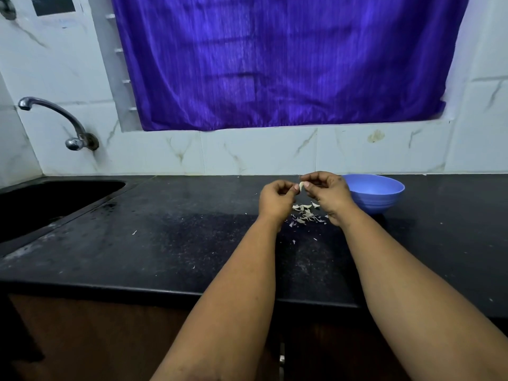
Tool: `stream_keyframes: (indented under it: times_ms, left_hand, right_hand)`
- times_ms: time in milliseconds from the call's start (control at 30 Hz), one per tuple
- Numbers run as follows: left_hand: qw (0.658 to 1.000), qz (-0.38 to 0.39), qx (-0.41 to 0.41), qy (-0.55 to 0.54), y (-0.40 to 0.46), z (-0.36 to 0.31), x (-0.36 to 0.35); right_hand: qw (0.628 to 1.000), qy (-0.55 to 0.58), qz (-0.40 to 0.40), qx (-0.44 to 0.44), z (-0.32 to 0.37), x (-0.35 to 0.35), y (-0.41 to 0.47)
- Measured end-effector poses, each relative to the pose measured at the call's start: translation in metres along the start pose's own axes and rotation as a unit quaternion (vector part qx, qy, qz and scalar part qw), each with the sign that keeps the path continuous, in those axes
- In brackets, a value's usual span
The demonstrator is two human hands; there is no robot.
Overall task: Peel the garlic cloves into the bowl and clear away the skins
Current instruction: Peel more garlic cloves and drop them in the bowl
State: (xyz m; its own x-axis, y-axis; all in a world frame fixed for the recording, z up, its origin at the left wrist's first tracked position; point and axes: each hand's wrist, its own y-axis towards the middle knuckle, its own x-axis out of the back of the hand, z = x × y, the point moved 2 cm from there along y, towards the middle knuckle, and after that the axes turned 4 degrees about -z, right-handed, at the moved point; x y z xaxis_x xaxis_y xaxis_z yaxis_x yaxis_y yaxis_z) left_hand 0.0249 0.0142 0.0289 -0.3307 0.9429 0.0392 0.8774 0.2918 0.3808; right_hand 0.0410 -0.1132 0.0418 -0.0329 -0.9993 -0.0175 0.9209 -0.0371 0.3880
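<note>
A small pale garlic clove [301,185] is held up above the black counter, pinched between the fingertips of both hands. My left hand [276,200] has its fingers curled and its thumb tip touches the clove from the left. My right hand [327,195] pinches the clove from the right. Below the hands lies a small heap of garlic skins [305,214] on the counter. The blue plastic bowl [378,192] stands just right of my right hand; its inside is hidden from this angle.
A black sink [41,204] is set into the counter [165,243] at the left, with a chrome tap [55,119] on the tiled wall above it. A purple curtain [275,64] hangs behind. A few stray skin flakes [134,232] lie scattered on the counter.
</note>
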Motion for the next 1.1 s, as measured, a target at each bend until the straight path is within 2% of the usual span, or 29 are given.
stream_keyframes:
  times_ms: [200,467,600,733,933,1100]
  left_hand:
    - [0.990,-0.015,-0.042,0.137,0.001,-0.001,0.002]
    - [0.940,-0.021,-0.134,0.314,-0.004,-0.010,0.005]
    - [0.912,-0.024,-0.188,0.363,-0.007,-0.015,0.004]
    - [0.899,-0.024,-0.208,0.386,-0.008,-0.017,0.004]
    - [0.929,-0.029,-0.176,0.324,-0.006,-0.012,0.007]
    - [0.979,-0.017,-0.082,0.185,0.000,-0.007,0.004]
  right_hand:
    - [1.000,-0.029,0.003,0.012,0.000,-0.003,-0.002]
    - [0.999,-0.044,0.011,0.027,-0.002,-0.005,-0.002]
    - [0.998,-0.051,0.015,0.029,-0.005,-0.004,0.000]
    - [0.997,-0.065,0.025,0.030,-0.006,-0.003,0.001]
    - [0.999,0.010,0.038,-0.007,-0.004,-0.004,-0.002]
    - [0.996,0.078,0.025,-0.044,-0.004,-0.001,0.000]
